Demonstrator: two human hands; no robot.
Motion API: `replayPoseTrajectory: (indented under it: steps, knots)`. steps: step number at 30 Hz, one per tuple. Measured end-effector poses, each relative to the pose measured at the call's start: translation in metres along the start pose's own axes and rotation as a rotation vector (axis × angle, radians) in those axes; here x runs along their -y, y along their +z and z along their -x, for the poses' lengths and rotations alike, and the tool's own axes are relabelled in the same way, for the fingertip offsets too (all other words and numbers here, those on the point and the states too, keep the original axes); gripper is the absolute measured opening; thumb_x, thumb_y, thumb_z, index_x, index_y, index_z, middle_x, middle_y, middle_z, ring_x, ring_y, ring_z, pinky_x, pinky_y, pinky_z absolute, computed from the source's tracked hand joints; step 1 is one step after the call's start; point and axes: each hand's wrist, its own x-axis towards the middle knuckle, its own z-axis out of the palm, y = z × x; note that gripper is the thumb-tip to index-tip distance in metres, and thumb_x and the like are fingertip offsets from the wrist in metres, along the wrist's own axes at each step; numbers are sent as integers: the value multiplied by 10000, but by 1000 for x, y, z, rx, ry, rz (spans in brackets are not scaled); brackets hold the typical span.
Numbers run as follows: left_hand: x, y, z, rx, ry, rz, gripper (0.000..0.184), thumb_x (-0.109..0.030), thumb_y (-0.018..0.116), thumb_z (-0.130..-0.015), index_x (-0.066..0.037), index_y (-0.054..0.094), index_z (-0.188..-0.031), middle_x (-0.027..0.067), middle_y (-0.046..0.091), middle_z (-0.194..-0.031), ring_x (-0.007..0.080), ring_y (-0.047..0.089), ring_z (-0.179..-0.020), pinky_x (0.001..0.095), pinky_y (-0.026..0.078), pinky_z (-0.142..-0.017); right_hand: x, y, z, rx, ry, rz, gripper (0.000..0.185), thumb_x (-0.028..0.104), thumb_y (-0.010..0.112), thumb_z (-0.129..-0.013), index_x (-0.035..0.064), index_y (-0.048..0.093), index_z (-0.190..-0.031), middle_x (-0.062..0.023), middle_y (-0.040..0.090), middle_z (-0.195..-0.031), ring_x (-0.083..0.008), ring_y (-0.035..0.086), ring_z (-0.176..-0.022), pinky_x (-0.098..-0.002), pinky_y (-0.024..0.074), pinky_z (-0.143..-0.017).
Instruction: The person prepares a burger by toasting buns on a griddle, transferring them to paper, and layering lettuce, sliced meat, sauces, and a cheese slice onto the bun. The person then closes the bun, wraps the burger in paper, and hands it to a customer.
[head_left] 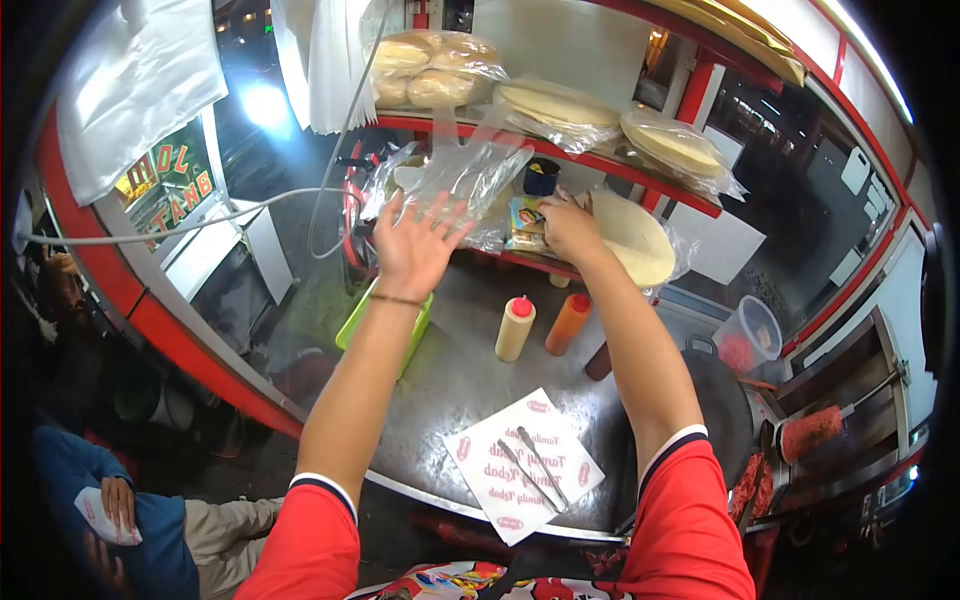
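My left hand [415,245] is raised with the palm up and fingers spread, holding nothing, just in front of a clear plastic bag [460,185] that hangs over the lower shelf. Over on that shelf, my right hand [572,228] is curled beside a small colourful packet [526,218]. What its fingers pinch is hidden. A bag of flatbread [630,240] lies just right of this hand, and a dark cup [541,176] stands behind it. Below, on the counter, metal tongs [535,468] rest on printed wrapping paper [480,455].
A cream sauce bottle [514,330] and an orange one [568,325] stand mid-counter. A green tray [415,335] is at the left. Bagged buns [435,70] and flatbreads [558,105] fill the upper shelf. Meat on a spit [812,435] is at right; a seated person [150,530] at lower left.
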Motion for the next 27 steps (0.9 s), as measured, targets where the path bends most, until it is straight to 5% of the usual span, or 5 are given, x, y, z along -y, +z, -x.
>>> replayPoseTrajectory:
  steps: [10,12,18,20,27]
  knots:
    - [4,-48,-102,66,-129,58,735,-409,443,-981,30,210,-1523,274,97,-1626,463,111,-1495,646,98,-1198,67,-16,-51,-971,-148,-260,153,101,619,-774,68,640,-922,-142,655,-827,-358,623,-786,-483,487,-675]
    - [1,-11,-65,-54,-65,-106,760,-377,464,-977,90,181,-1505,305,104,-1607,458,132,-1488,582,129,-1221,79,-2,-64,-357,0,-91,178,158,637,-818,60,649,-966,-146,671,-882,-372,642,-829,-493,515,-727]
    - [20,-73,74,-71,11,-633,667,-282,524,-998,18,258,-1531,181,412,-1500,285,393,-1396,466,291,-1175,123,-29,107,-473,-38,-469,299,160,686,-852,24,614,-1108,-169,629,-1043,-369,592,-989,-440,498,-820]
    - [37,-113,120,30,-190,-924,564,-165,625,-955,-15,432,-1463,121,586,-1348,223,571,-1240,384,446,-1064,135,-31,219,4,203,-488,382,218,701,-834,38,599,-1155,-173,600,-1045,-362,596,-950,-453,506,-810]
    - [123,-238,188,302,-67,-2053,748,-371,780,-805,37,496,-1364,254,586,-1239,406,541,-1185,531,446,-992,145,-18,445,556,351,-365,659,434,732,-816,15,536,-1286,-179,583,-1011,-353,592,-932,-465,477,-795]
